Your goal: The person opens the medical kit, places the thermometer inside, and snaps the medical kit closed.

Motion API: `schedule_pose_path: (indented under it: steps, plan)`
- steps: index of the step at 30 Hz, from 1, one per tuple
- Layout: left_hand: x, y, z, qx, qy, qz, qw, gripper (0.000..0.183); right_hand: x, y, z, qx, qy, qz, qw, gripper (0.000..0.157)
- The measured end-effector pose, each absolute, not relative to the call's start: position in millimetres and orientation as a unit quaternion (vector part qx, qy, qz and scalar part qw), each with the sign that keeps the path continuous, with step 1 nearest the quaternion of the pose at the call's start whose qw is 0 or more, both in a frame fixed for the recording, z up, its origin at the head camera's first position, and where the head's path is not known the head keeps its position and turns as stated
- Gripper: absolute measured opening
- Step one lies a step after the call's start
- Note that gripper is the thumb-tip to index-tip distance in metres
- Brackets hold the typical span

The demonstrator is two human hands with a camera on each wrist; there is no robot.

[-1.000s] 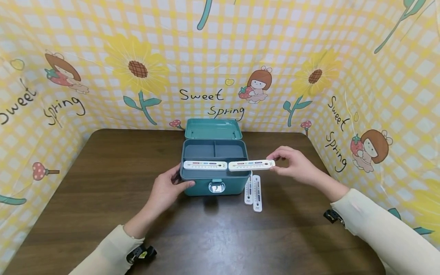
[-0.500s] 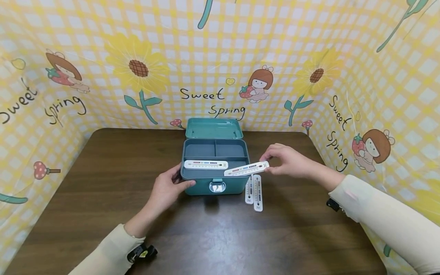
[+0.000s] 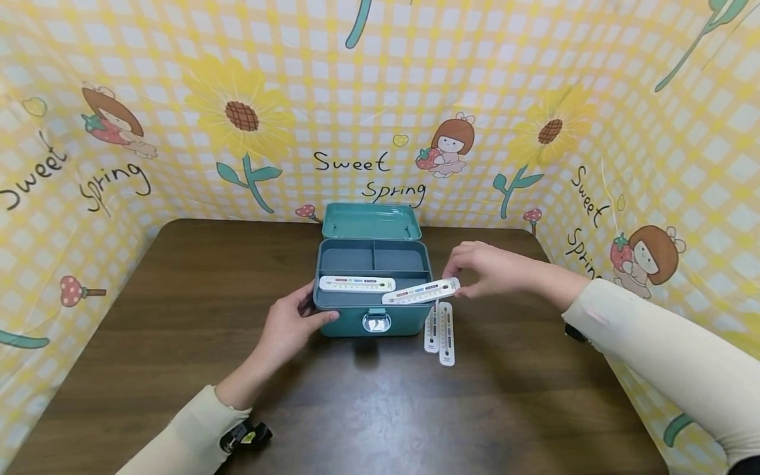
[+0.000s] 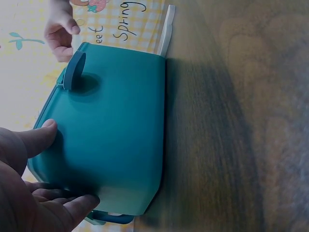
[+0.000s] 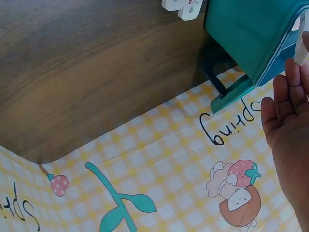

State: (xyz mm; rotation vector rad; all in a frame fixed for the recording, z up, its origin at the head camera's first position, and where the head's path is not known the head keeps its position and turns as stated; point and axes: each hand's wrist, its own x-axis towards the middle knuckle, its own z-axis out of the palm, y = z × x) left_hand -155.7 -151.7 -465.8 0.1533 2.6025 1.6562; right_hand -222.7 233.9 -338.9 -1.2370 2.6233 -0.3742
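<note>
A teal storage box (image 3: 344, 323) stands with its lid (image 3: 371, 221) raised at the back and a grey divided tray inside. My left hand (image 3: 293, 321) holds its front left corner, thumb on the front, fingers along the side. Between thumb and fingers, my right hand (image 3: 493, 269) pinches one end of a white thermometer (image 3: 418, 292). This strip tilts over the tray's front compartment, its far end low near the front rim. Another thermometer (image 3: 356, 284) lies flat in that compartment's left part. In the right wrist view the held thermometer (image 5: 302, 41) shows only partly.
Two more thermometers, a nearer one (image 3: 446, 336) and one beside it (image 3: 431, 333), lie on the brown table (image 3: 208, 277) right of the box. The two back compartments hold nothing visible. A yellow checked cloth (image 3: 267, 171) surrounds the table's back and sides.
My right hand has moved left with the thermometer, whose left end has dipped from level toward the tray's front rim. My left hand keeps its place on the box.
</note>
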Motion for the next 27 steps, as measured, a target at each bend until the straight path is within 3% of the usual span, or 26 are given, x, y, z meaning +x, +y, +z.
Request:
schedule_pose_path:
  steps: [27]
  plan:
    - [-156.0, -151.9, -464.9, 0.044, 0.841, 0.538, 0.032, 0.087, -229.6, 194.3, -349.9, -0.464, 0.873, -0.099, 0.111, 0.028]
